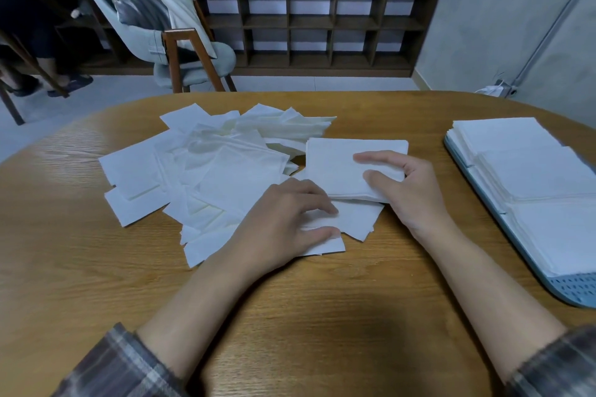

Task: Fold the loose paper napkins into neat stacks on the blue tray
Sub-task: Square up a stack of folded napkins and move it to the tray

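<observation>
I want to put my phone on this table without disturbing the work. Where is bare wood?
Bare tabletop: the strip between the right hand and the blue tray; the near edge between the forearms; left of the loose napkin pile. Crowded: the centre, where the right hand grips a small stack and the left hand touches a napkin.
</observation>
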Tool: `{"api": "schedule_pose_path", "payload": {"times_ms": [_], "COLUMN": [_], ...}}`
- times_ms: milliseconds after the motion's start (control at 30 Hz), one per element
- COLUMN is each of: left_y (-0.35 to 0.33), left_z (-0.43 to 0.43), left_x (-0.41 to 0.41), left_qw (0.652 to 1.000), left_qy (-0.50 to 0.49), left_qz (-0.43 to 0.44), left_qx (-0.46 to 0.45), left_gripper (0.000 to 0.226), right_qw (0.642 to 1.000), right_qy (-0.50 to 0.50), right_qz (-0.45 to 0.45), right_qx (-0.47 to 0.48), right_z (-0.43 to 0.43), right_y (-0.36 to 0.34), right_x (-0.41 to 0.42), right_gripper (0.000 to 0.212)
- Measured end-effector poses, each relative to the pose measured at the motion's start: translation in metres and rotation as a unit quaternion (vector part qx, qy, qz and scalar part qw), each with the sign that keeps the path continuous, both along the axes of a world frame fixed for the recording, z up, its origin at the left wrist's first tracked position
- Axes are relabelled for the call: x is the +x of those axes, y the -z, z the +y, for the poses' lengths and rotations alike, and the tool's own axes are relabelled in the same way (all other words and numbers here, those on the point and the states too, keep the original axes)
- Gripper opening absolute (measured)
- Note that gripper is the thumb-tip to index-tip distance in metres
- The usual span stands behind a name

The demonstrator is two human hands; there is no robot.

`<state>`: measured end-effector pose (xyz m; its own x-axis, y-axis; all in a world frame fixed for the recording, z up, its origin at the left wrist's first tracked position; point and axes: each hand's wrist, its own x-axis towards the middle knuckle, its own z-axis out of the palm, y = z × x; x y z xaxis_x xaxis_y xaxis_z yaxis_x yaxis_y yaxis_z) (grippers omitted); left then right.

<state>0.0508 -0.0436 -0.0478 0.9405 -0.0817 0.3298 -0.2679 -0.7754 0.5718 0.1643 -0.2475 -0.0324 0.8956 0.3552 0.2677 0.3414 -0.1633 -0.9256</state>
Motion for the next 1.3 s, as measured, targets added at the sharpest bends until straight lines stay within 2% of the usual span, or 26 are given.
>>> {"api": "schedule_pose_path", "payload": {"times_ms": [100, 233, 400, 533, 600, 700, 800, 900, 1033, 1133, 1233, 1300], "left_y": [0.003, 0.004, -0.004, -0.013, -0.015, -0.015, -0.015, -0.016, -0.017, -0.019, -0.021, -0.022], "left_z": [-0.011, -0.024, -0.022, -0.026, -0.028, -0.028, -0.027, -0.028, -0.027, -0.029, -0.030, -0.030], "left_x": [0.002, 0.005, -0.001, -0.005, -0.005, -0.005, -0.004, -0.005, -0.005, -0.007, -0.010, -0.011], "left_qw": [1.000, 0.998, 0.997, 0.987, 0.980, 0.963, 0.955, 0.961, 0.969, 0.974, 0.977, 0.981], "left_qy": [0.000, 0.015, -0.027, -0.044, -0.061, -0.091, -0.081, -0.043, -0.033, -0.031, -0.013, -0.007], "left_qz": [-0.014, -0.046, -0.048, -0.089, -0.110, -0.092, -0.065, -0.054, -0.044, -0.034, -0.020, -0.003], "left_qx": [0.012, 0.039, -0.054, -0.123, -0.156, -0.237, -0.277, -0.268, -0.241, -0.223, -0.214, -0.193], "left_gripper": [0.030, 0.012, 0.007, 0.005, 0.005, 0.010, 0.017, 0.027, 0.036, 0.036, 0.041, 0.051], "right_qw": [1.000, 1.000, 0.999, 0.994, 0.992, 0.982, 0.978, 0.991, 0.993, 0.993, 0.994, 0.996], "right_qy": [0.004, -0.003, -0.038, -0.099, -0.127, -0.177, -0.199, -0.131, -0.109, -0.106, -0.100, -0.083], "right_qz": [-0.001, 0.000, 0.001, -0.028, -0.014, 0.047, 0.066, 0.033, 0.045, 0.045, 0.046, 0.045], "right_qx": [0.004, 0.000, 0.001, -0.021, -0.005, 0.044, 0.019, -0.023, 0.009, -0.011, -0.013, 0.001], "right_z": [0.000, 0.001, -0.008, -0.019, -0.023, -0.024, -0.018, -0.011, -0.014, -0.015, -0.010, -0.010], "right_y": [0.002, 0.004, -0.009, -0.012, -0.010, -0.008, -0.007, -0.003, -0.006, -0.006, -0.004, -0.004], "right_x": [0.002, 0.001, -0.002, -0.011, -0.015, -0.016, -0.019, -0.021, -0.019, -0.019, -0.020, -0.018], "right_gripper": [0.034, 0.034, 0.029, 0.026, 0.037, 0.048, 0.037, 0.016, 0.018, 0.021, 0.004, 0.005]}}
